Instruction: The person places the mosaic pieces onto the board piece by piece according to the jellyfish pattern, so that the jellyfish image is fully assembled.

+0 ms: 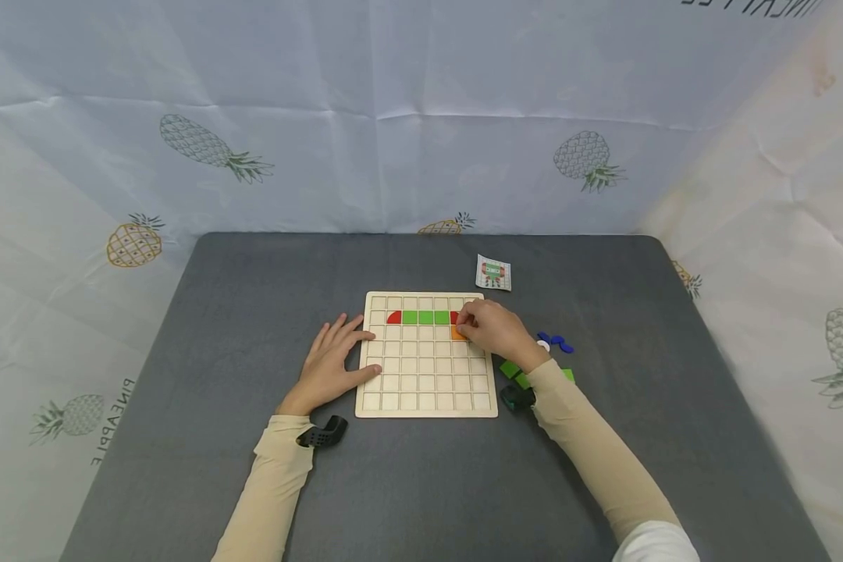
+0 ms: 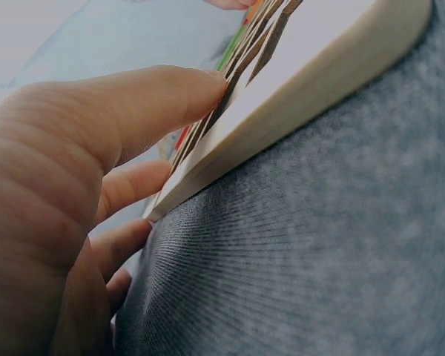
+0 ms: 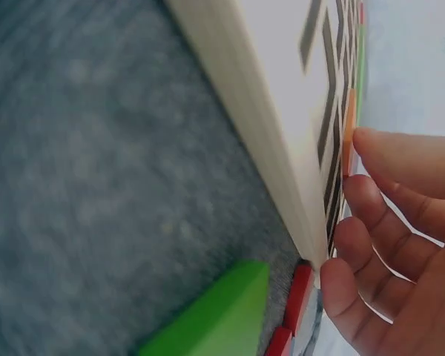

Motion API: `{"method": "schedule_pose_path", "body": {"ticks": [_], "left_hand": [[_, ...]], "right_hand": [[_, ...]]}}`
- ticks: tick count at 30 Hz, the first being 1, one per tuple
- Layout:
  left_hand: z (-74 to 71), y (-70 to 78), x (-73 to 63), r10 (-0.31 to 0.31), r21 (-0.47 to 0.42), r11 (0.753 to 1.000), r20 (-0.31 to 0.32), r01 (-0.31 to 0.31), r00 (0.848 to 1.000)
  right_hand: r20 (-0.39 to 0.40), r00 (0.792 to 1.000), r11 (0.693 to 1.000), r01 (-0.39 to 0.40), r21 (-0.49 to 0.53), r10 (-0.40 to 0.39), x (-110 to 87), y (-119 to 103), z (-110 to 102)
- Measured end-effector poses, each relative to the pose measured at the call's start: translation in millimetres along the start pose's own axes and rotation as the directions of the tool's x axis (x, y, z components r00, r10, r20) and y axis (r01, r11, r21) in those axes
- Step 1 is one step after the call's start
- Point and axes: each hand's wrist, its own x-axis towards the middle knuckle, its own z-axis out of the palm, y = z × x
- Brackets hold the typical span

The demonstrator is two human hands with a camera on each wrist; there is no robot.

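Note:
A light wooden grid board (image 1: 418, 384) lies on the dark table. Along its upper part runs a row with a rounded red tile (image 1: 394, 318), several green square tiles (image 1: 425, 318) and another red tile (image 1: 453, 318), partly covered by fingers. Just below that right end is an orange tile (image 1: 458, 333). The right hand (image 1: 493, 328) reaches over the board's right edge and pinches the orange tile, the thumb (image 3: 386, 152) against it in the right wrist view. At the board's left edge, the left hand (image 1: 332, 367) rests with spread fingers, thumb tip on the rim.
Behind the board lies a small card (image 1: 493, 273) with a coloured picture. Blue pieces (image 1: 557, 340), a white piece (image 1: 544, 346) and green tiles (image 1: 510, 369) lie to the right, partly under the right forearm. Red pieces (image 3: 300, 293) show beside the board's edge. A patterned cloth (image 1: 393, 172) hangs behind.

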Motion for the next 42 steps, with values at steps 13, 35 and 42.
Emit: {"method": "schedule_pose_path", "body": {"ticks": [13, 35, 42], "left_hand": [[-0.8, 0.2, 0.5, 0.003, 0.001, 1.000, 0.002, -0.003, 1.000], [0.0, 0.8, 1.4, 0.011, 0.011, 1.000, -0.008, -0.011, 1.000], [-0.8, 1.9, 0.7, 0.011, 0.006, 1.000, -0.009, -0.011, 1.000]], "right_hand": [[-0.034, 0.996, 0.973, -0.068, 0.221, 0.078, -20.2, 7, -30], [-0.106, 0.985, 0.972, -0.116, 0.204, 0.139, -53.3, 58, -45], [-0.056, 0.988, 0.979, -0.133, 0.152, 0.143, -56.5, 58, -41]]}}
